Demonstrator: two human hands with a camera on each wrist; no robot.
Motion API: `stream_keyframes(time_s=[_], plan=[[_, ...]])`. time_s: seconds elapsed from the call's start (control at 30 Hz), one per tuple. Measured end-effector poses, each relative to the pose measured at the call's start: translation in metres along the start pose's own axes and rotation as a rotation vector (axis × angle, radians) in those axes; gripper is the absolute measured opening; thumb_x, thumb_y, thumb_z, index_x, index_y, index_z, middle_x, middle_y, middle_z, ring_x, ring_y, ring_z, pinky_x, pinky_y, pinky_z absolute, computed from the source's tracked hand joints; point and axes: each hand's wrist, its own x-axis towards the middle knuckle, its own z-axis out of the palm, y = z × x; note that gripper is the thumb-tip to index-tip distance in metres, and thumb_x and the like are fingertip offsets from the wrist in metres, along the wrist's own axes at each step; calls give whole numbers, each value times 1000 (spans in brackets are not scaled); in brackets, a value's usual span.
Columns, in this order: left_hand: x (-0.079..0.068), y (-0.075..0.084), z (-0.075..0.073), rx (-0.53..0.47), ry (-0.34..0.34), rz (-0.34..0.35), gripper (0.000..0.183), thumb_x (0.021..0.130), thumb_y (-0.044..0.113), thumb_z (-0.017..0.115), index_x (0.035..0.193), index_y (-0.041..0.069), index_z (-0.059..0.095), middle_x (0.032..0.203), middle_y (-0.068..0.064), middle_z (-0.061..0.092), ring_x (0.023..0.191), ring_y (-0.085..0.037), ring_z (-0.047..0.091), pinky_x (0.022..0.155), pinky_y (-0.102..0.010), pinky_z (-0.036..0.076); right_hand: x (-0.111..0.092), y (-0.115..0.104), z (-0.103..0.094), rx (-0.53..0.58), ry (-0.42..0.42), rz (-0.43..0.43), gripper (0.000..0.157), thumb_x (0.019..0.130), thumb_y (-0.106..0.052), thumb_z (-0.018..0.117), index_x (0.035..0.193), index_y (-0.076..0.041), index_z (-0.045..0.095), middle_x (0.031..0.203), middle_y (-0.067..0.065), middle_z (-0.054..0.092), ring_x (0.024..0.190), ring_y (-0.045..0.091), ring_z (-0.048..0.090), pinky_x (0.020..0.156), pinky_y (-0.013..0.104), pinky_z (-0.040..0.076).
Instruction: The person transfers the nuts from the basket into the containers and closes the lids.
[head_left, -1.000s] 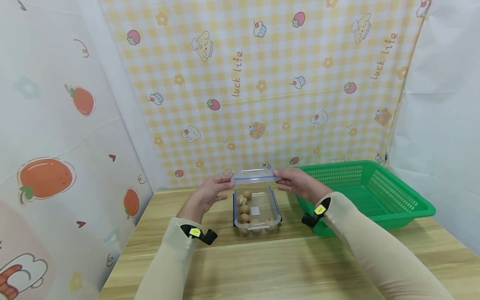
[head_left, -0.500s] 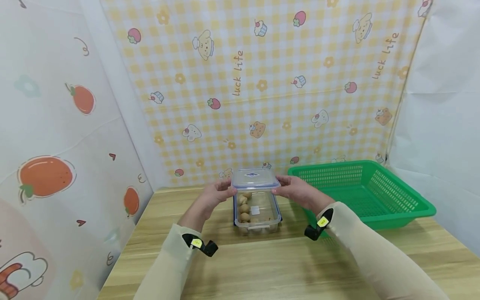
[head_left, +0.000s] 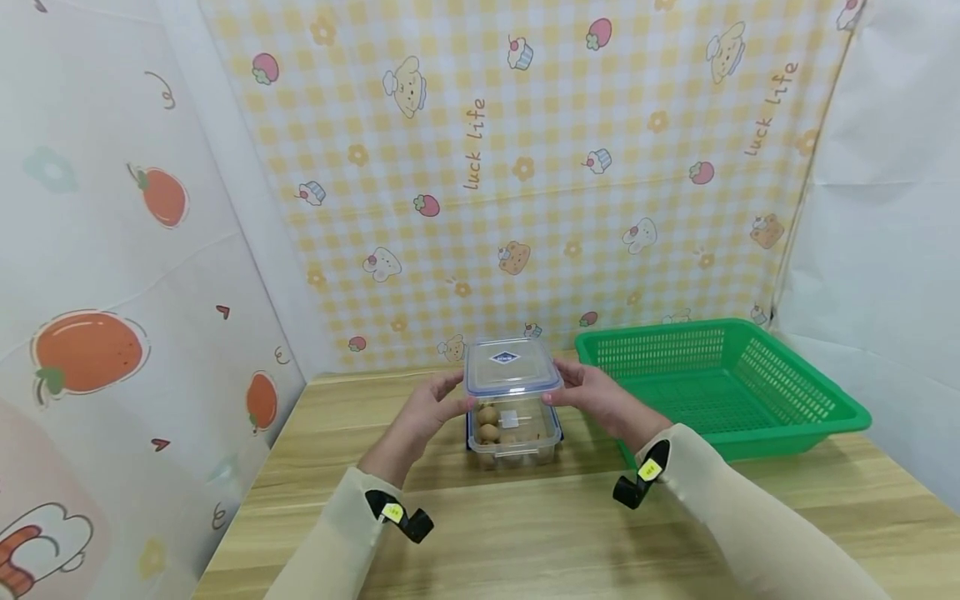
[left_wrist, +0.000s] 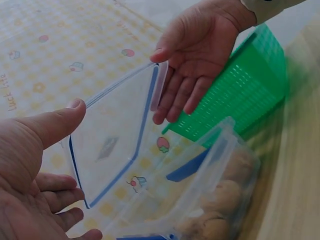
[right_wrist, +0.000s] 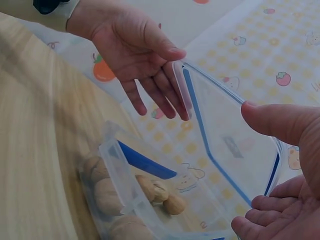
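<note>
A clear plastic lid [head_left: 513, 375] with a blue seal hangs over a clear food container [head_left: 517, 454], covering its rear part in the head view. My left hand [head_left: 429, 414] pinches the lid's left edge, thumb on top and fingers beneath. At the opposite edge, my right hand [head_left: 603, 402] holds it the same way. Several walnuts [right_wrist: 107, 195] lie along one side of the container, together with a few smaller tan nuts [right_wrist: 174, 204]. Blue side clips [right_wrist: 145, 160] hang unfastened. In both wrist views, a gap separates the lid from the container's rim.
To the right stands a green perforated basket [head_left: 795, 435], close to my right forearm. The wood-grain table [head_left: 525, 533] meets a yellow checked cloth [head_left: 420, 292] at the back. A white printed sheet [head_left: 202, 333] rises on the left.
The lid has tilted from nearly edge-on to showing its top face, and has come lower and nearer over the container. Both hands have moved with it, keeping hold of its sides.
</note>
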Motion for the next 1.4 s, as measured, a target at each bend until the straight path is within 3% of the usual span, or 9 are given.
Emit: stream_keyframes(time_s=[0.17, 0.33, 0.53, 0.73, 1.0, 1.13, 1.4], plan=[[-3, -11, 2, -13, 10, 6, 72, 87, 32, 81, 150, 15, 50, 162, -10, 35, 153, -36, 19, 119, -64, 17, -3, 10, 6, 14, 11, -11, 86, 92, -13, 75, 160, -3, 23, 155, 20, 43, 145, 38, 37, 119, 57, 26], [-4, -22, 2, -23, 6, 33, 72, 88, 30, 80, 151, 15, 49, 163, -9, 34, 153, -33, 22, 120, -59, 22, -7, 17, 17, 70, 46, 5, 87, 91, -10, 75, 160, -3, 23, 157, 19, 41, 144, 37, 38, 119, 55, 27], [-7, -34, 4, -8, -2, 32, 74, 88, 32, 79, 153, 16, 46, 162, -11, 35, 146, -45, 30, 117, -60, 28, -10, 27, 25, 123, 53, -9, 85, 91, -7, 74, 161, -8, 26, 158, 16, 40, 147, 36, 34, 119, 56, 28], [-8, -47, 10, -27, -7, 43, 72, 90, 25, 78, 154, 12, 45, 162, -11, 34, 151, -36, 24, 120, -58, 22, -11, 38, 29, 122, 64, -25, 89, 91, -7, 73, 163, -10, 21, 161, 15, 36, 149, 36, 30, 117, 56, 32], [-9, -55, 15, -28, -18, 30, 78, 88, 25, 79, 155, 13, 42, 164, -12, 31, 152, -36, 22, 119, -57, 26, -12, 49, 29, 80, 75, -47, 92, 90, -10, 76, 162, -6, 19, 164, 14, 30, 153, 35, 16, 122, 54, 16], [-9, -58, 16, -30, -23, 2, 80, 88, 25, 80, 156, 15, 41, 165, -13, 28, 150, -40, 27, 117, -57, 30, -11, 59, 28, 65, 71, -79, 91, 92, -9, 74, 161, -2, 16, 166, 16, 23, 153, 36, 14, 122, 52, 14], [-8, -61, 19, -10, -25, 20, 78, 88, 20, 80, 156, 14, 41, 164, -15, 29, 151, -37, 24, 117, -56, 30, -10, 73, 28, 87, 58, -115, 89, 93, -6, 71, 162, -2, 15, 166, 16, 22, 152, 35, 18, 122, 50, 15]])
